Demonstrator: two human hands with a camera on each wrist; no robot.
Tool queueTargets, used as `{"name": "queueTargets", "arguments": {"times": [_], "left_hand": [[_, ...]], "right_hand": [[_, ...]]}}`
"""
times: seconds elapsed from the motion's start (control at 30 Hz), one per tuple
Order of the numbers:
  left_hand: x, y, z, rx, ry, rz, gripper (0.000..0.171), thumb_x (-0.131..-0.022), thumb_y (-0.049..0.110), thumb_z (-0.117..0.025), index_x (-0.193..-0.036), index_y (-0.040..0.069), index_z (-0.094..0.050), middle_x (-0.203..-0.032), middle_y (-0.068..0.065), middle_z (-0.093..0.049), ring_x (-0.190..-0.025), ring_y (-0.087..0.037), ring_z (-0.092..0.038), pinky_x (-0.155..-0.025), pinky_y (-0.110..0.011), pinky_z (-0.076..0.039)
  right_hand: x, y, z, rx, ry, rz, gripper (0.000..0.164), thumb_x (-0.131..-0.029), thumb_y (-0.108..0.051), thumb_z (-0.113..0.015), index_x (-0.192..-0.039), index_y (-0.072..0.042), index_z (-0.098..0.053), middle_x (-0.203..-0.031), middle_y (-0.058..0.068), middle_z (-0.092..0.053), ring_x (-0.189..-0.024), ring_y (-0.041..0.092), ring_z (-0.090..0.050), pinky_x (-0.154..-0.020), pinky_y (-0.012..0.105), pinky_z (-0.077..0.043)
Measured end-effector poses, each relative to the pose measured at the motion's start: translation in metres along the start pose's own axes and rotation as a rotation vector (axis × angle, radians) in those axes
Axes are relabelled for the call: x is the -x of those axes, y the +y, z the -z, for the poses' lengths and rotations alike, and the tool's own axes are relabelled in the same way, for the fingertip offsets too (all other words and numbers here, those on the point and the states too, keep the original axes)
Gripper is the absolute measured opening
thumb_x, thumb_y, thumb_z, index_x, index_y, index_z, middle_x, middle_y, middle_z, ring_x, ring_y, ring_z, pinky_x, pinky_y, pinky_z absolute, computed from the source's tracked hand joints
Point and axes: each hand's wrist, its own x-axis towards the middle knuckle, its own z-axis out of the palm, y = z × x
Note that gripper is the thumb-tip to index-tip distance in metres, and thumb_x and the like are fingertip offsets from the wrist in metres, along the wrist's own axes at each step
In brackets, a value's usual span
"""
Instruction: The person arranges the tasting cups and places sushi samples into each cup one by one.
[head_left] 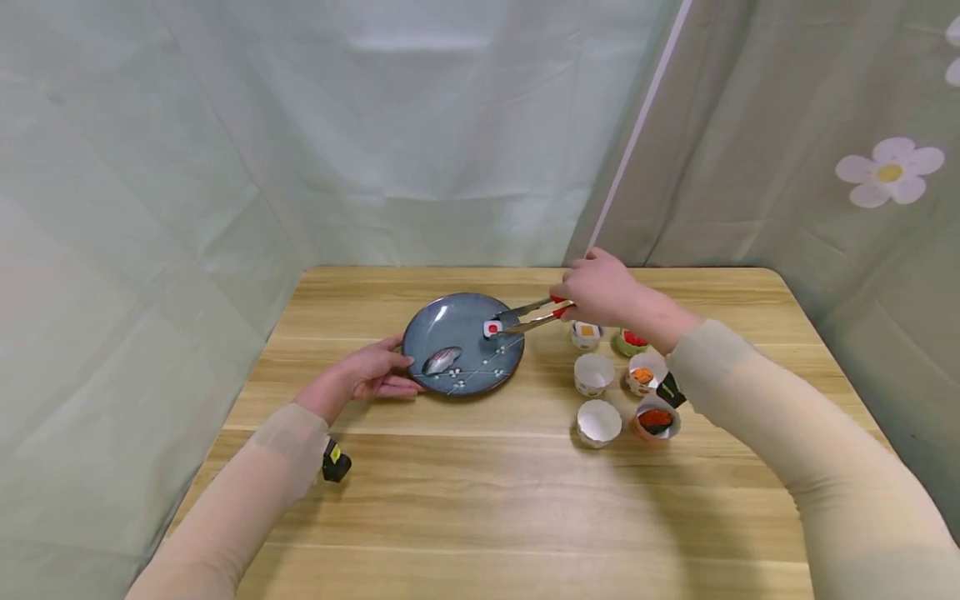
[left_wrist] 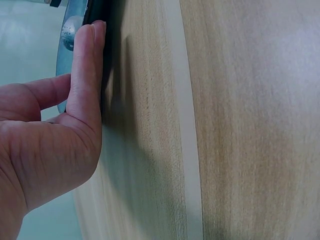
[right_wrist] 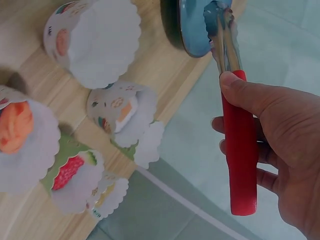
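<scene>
At the plate's left edge my left hand (head_left: 381,371) holds the round blue-grey plate (head_left: 446,321), thumb at the rim and fingers underneath. White blossom twigs decorate the plate. A dark, striped piece of nigiri sushi (head_left: 442,360) lies on its left part. My right hand (head_left: 603,287) grips red-handled tongs (right_wrist: 240,160) and reaches in from the right. Between the tong tips is a small sushi roll (head_left: 492,329), white with a red centre, over the plate's right half; I cannot tell if it touches the plate. In the right wrist view the tong tips hide it.
Right of the plate stand several paper cups. One cup (head_left: 594,375) and another nearer cup (head_left: 598,422) show plain white insides. Others hold an orange-topped piece (head_left: 590,331), red food (head_left: 634,338), an orange piece (head_left: 642,375) and red-topped sushi (head_left: 656,420). Curtains hang behind the wooden table (head_left: 465,483).
</scene>
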Motion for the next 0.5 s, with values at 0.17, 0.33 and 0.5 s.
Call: {"name": "queueTargets", "arguments": {"times": [0.17, 0.33, 0.5], "left_hand": [[-0.001, -0.001, 0.0, 0.001, -0.005, 0.0, 0.073, -0.111, 0.009, -0.042, -0.166, 0.028, 0.003, -0.138, -0.033, -0.045, -0.086, -0.032, -0.075, -0.086, -0.048, -0.061], [-0.002, -0.002, 0.001, 0.011, -0.006, -0.006, 0.074, -0.11, 0.008, -0.042, -0.166, 0.027, 0.003, -0.134, -0.034, -0.048, -0.085, -0.032, -0.075, -0.085, -0.048, -0.061], [-0.003, -0.003, 0.002, 0.011, -0.006, -0.006, 0.074, -0.11, 0.008, -0.042, -0.166, 0.028, 0.004, -0.139, -0.034, -0.044, -0.085, -0.032, -0.075, -0.086, -0.048, -0.061]], "right_hand": [[0.013, 0.003, -0.002, 0.004, 0.01, 0.0, 0.03, -0.086, -0.037, -0.084, -0.108, -0.019, -0.076, -0.086, -0.001, -0.069, -0.084, 0.026, -0.061, -0.077, 0.044, -0.044], [0.028, 0.008, 0.0, 0.007, 0.037, 0.003, 0.027, -0.085, -0.033, -0.085, -0.107, -0.019, -0.077, -0.084, -0.003, -0.069, -0.081, 0.024, -0.059, -0.08, 0.046, -0.046], [0.045, 0.015, -0.001, -0.002, 0.056, 0.01, 0.022, -0.084, -0.029, -0.086, -0.101, -0.017, -0.076, -0.079, -0.003, -0.066, -0.076, 0.024, -0.058, -0.082, 0.05, -0.046]]}}
